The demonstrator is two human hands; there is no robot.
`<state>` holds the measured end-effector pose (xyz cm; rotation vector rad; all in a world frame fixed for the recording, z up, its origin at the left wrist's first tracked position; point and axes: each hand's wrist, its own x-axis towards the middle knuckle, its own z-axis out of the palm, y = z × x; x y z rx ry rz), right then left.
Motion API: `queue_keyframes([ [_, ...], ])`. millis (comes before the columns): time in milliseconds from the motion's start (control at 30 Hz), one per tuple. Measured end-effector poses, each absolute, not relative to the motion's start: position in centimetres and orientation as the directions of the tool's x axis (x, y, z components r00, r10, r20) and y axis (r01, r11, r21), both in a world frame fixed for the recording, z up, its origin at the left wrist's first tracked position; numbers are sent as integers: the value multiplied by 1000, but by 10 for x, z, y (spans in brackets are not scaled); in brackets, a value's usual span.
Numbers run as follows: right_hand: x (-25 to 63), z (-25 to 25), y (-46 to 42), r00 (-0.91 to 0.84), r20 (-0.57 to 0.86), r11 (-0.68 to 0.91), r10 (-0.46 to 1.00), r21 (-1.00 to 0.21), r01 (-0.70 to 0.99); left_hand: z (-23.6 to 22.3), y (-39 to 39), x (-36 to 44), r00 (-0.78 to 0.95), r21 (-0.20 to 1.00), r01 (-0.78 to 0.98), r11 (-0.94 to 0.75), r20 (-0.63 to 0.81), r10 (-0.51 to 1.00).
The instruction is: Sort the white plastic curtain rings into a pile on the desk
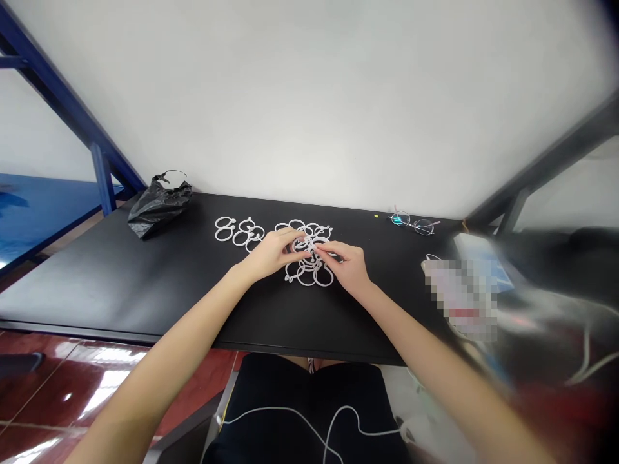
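A heap of overlapping white plastic rings is gathered directly under the fingers, and a smaller group of rings lies just beyond and left of the left hand. The left fingers are curled over the heap and drawn toward the fingertips of the right hand, which are pressed together in a pinch on a ring; exactly which ring is held cannot be told. A black table top is spread beneath the fingers, backed by a white wall. A blue metal frame stands far left of the fingers, and glossy red floor tiles are seen below the table edge. A black plastic bag is placed well left of the fingers, and eyeglasses well right of them.
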<state>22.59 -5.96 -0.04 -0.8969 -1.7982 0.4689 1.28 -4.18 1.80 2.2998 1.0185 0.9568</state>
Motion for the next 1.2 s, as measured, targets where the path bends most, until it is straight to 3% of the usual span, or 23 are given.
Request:
queue_keyframes([
  [400, 229, -1, -58, -221, 479, 523, 850, -821, 228, 17, -41, 11, 522, 580, 490, -650, 402, 752],
  [800, 227, -5, -56, -213, 500, 541, 840, -806, 240, 20, -40, 10, 529, 566, 531, -631, 360, 769],
  [967, 226, -6, -58, -206, 478, 517, 854, -823, 235, 27, -30, -12, 337, 386, 795, -469, 362, 869],
  [1200, 224, -3, -60, -191, 462, 498, 866, -829, 255, 26, -20, -46, -45, 56, 998, 29, 310, 950],
])
